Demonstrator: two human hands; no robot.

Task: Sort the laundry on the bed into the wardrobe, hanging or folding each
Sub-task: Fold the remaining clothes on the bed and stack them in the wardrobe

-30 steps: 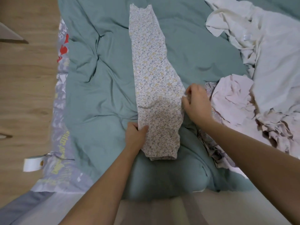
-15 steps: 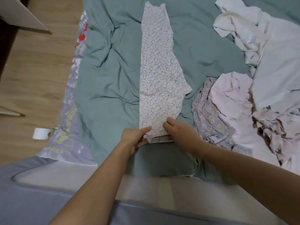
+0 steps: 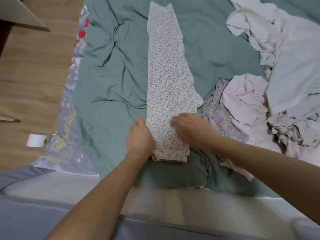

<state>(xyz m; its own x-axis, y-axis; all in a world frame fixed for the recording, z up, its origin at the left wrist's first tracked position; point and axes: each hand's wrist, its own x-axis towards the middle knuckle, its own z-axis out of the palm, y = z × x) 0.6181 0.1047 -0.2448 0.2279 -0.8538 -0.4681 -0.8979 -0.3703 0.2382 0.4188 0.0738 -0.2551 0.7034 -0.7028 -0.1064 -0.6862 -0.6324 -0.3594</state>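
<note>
A long floral garment (image 3: 166,80) is lying folded lengthwise into a narrow strip on the teal duvet (image 3: 107,87) of the bed, running from the near edge away toward the far side, its wider part flaring out to the right about midway along. Both hands are resting at its near end. The left hand (image 3: 140,137) is lying along the strip's left edge, fingers pointing away and fairly straight, the palm partly on the duvet — its grip is not closing on anything that can be seen. The right hand (image 3: 190,129) is pressing flat on the cloth from the right, fingers stretched leftward across the print and blurred, holding nothing.

Just right of the strip, a second floral piece (image 3: 220,116) is lying crumpled, with a pale pink garment (image 3: 242,94) bunched on top of it. Beyond these, a heap of white and cream laundry (image 3: 284,49) is spreading over the bed's right side. A grey patterned sheet (image 3: 69,108) is showing along the duvet's left edge, beside the wooden floor (image 3: 31,75), where a white roll (image 3: 35,140) is lying.
</note>
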